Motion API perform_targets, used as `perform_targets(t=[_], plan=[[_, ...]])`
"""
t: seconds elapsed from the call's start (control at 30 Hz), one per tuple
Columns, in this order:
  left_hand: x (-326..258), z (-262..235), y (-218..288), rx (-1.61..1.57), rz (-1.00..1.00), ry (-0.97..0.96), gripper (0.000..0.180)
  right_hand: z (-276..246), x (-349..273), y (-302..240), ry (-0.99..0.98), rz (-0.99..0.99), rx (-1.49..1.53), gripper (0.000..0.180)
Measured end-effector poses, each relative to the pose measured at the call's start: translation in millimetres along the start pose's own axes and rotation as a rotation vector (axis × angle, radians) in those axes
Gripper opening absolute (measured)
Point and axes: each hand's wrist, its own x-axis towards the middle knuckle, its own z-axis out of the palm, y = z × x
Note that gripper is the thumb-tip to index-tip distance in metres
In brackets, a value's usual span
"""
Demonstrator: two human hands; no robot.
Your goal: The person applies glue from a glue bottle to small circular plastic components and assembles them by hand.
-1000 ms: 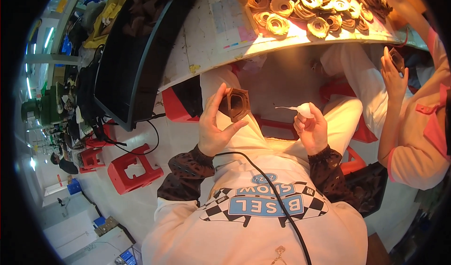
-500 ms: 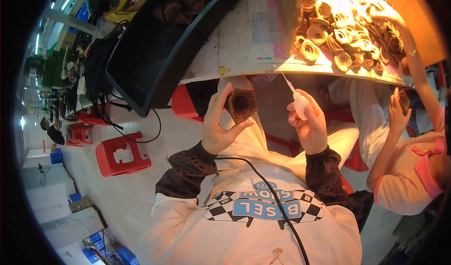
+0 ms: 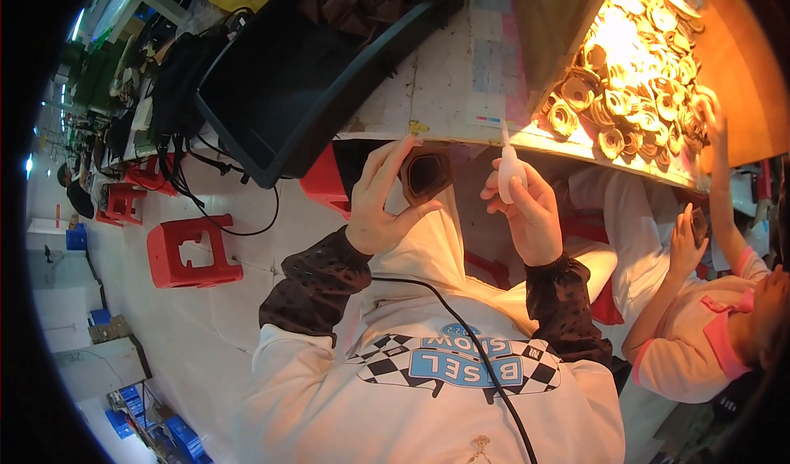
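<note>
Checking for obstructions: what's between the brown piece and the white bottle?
Head view: mostly open gap; fingertips of the right hand jut in beside the bottle, clear of the piece.

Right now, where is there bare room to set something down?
The tabletop strip between the black tray and brown board looks mostly free, apart from flat coloured paper. Floor also shows bare between the big red stool at left and the dark left sleeve. Crowded: the lit table end, heaped with brown rings.
</note>
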Motion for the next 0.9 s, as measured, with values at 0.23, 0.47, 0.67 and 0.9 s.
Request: perform_targets(t=[0.23, 0.47, 0.67, 0.9], plan=[[-10.4, 9.0, -8.5, -0.219, -0.116, 0.057, 0.091, 21.6, 43.3, -9.8, 0.097, -0.317, -0.372, 0.022], [-5.0, 20.6, -9.0, -0.478, -0.034, 0.176, 0.090, 24.1, 90.1, 1.7, 0.186, -0.400, -0.596, 0.025], [-3.6, 27.4, -17.8, -0.625, -0.013, 0.229, 0.092, 35.7, 125.3, 3.6, 0.208, -0.476, -0.860, 0.023], [2.7, 34.0, -20.7, -0.757, 0.035, 0.223, 0.093, 33.8, 151.5, 12.4, 0.327, -0.486, -1.175, 0.025]])
